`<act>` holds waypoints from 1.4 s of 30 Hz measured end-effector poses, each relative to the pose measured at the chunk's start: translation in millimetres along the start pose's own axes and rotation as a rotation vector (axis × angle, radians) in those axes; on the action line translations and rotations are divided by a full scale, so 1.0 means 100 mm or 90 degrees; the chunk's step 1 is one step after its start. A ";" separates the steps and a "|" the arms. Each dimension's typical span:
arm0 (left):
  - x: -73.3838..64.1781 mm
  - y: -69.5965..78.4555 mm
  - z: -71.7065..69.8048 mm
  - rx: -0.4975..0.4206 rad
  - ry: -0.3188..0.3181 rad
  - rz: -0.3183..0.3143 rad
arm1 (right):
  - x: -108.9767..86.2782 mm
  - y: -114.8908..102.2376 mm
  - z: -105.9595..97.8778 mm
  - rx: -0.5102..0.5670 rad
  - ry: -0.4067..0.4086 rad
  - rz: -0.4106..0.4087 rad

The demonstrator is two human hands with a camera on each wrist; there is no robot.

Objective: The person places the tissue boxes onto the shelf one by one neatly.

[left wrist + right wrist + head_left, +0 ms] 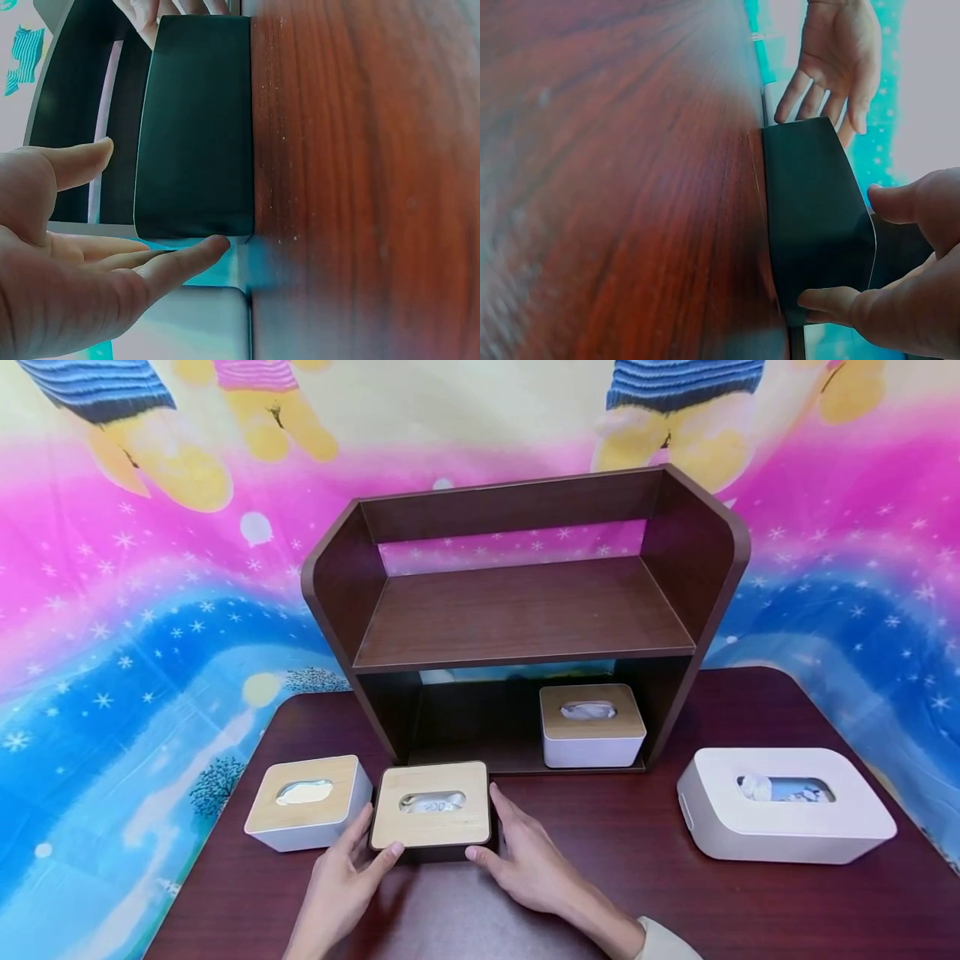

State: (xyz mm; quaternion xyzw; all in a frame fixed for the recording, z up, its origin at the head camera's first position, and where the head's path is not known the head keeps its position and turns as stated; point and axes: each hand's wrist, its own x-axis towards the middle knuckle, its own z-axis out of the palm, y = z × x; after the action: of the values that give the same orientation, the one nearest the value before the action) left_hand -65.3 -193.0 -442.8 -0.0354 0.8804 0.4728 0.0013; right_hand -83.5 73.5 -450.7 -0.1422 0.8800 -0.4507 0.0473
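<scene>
Grip: your left hand [347, 870] and right hand [525, 852] flank the dark tissue box [432, 816], fingers relaxed, touching its sides, not clamped | Box: flat on surface [645, 877], before shelf [517, 610] | Hold suits steadying both sides evenly.

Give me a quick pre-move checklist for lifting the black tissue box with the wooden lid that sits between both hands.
1. Left hand at the black tissue box with the wooden lid: ok, fingers touch its left near corner, not curled round it.
2. Right hand at the box: ok, fingers lie along its right side.
3. Firm grip under the box: cannot tell, no view shows the underside.
4. Room on the left: not ok, the white tissue box with the wooden lid stands close beside it.
5. Dark brown wooden shelf, upper board: ok, nothing on it.
6. Lower bay: ok on its left; another white wooden-lidded box fills the right.
</scene>
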 end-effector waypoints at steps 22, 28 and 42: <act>0.03 0.00 -0.01 0.063 -0.021 0.015 | 0.00 -0.01 0.04 0.013 0.004 -0.019; 0.04 0.02 0.02 0.065 -0.008 0.015 | -0.01 0.00 0.05 0.063 0.005 -0.007; 0.03 0.15 0.10 0.028 0.022 0.044 | -0.01 -0.03 -0.07 0.082 0.041 0.031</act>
State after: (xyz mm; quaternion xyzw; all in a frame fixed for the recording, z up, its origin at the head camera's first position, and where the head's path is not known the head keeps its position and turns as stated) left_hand -70.1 -176.2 -436.1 -0.0127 0.8911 0.4527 -0.0293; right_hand -83.7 77.5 -443.7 -0.1029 0.8536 -0.5092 0.0389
